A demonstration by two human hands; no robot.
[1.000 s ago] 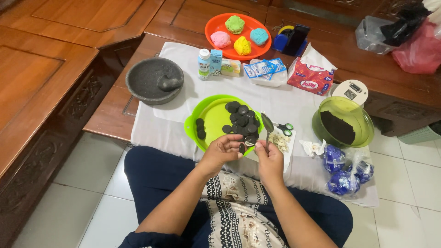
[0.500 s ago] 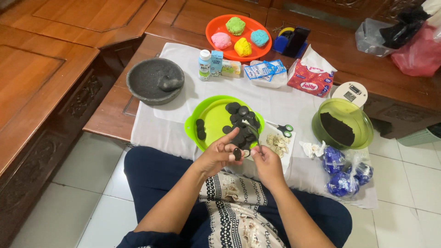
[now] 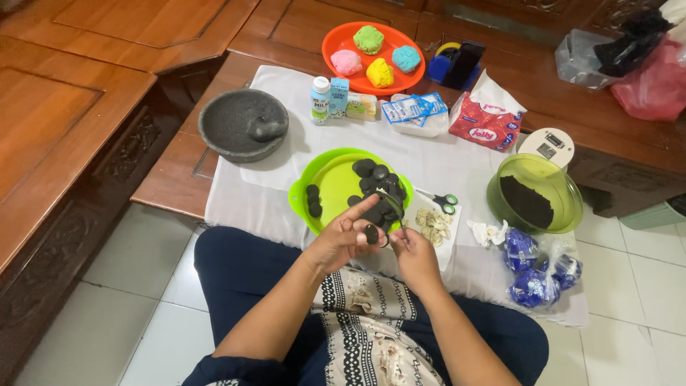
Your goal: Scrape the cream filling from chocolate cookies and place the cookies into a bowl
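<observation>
Black round cookie (image 3: 371, 233) half-hidden between both hands; right hand's (image 3: 413, 251) tool indistinct.

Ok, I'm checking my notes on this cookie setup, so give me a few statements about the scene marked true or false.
1. The left hand holds a dark round cookie. True.
2. The orange plate holds four coloured dough lumps. True.
3. The stone mortar sits right of the green tray. False: it sits left.
4. The green bowl is empty. False: it holds dark crumbs.
5. Scissors lie on the white cloth. True.
</observation>
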